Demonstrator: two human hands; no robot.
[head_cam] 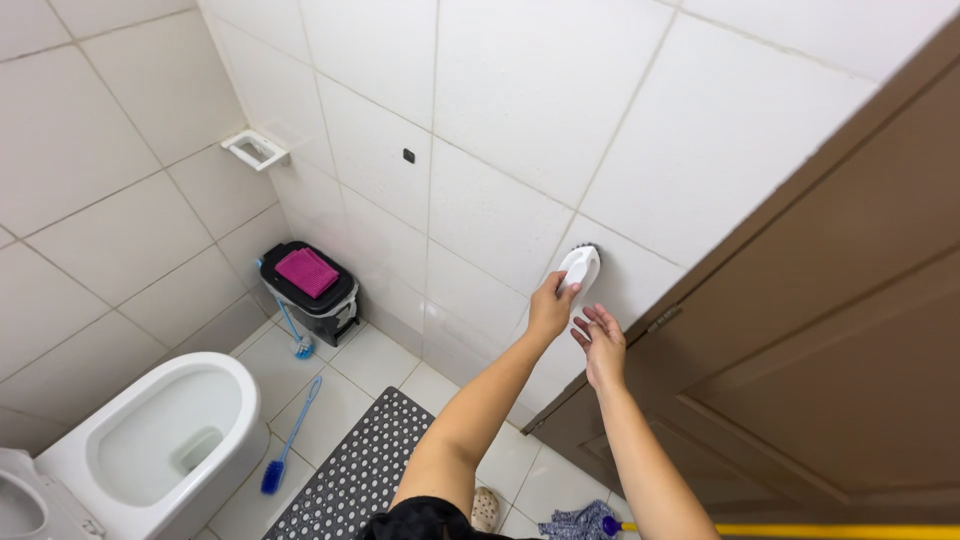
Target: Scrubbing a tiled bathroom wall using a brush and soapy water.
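Note:
My left hand (551, 305) grips a white scrub brush (580, 268) by its handle and presses its dark bristles against the white tiled wall (500, 120). My right hand (601, 345) hovers just below and to the right of the brush, fingers apart and holding nothing, close to the wall and next to the edge of the brown wooden door (830, 340).
A white toilet (165, 435) stands at lower left, lid up. A black bin (318, 295) with a pink cloth (306, 271) on top sits in the corner. Two blue brushes (290, 430) lie nearby, a dark perforated mat (355, 475) covers the floor, and a mop (600, 522) with yellow handle lies below.

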